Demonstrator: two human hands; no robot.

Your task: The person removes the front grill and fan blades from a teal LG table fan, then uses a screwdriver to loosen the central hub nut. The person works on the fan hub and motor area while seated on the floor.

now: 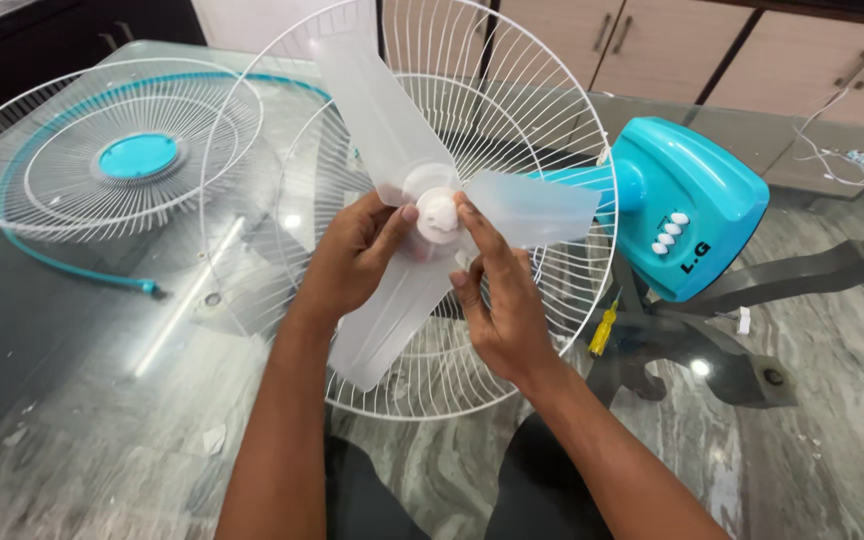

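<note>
Head view showed both hands at the fan's hub: left hand (352, 262) gripped the translucent blade (392, 180) beside the white hub cap (440, 213), right hand (500, 300) pinched that cap with its fingertips, rear guard (552, 110) behind them, seemingly mid-twist, demanding a steadied blade.

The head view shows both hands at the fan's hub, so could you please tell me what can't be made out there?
- Hub cap: partly hidden by left hand and right hand.
- Rear guard: top cut off by the frame.
- Motor shaft: hidden behind blade.
</note>
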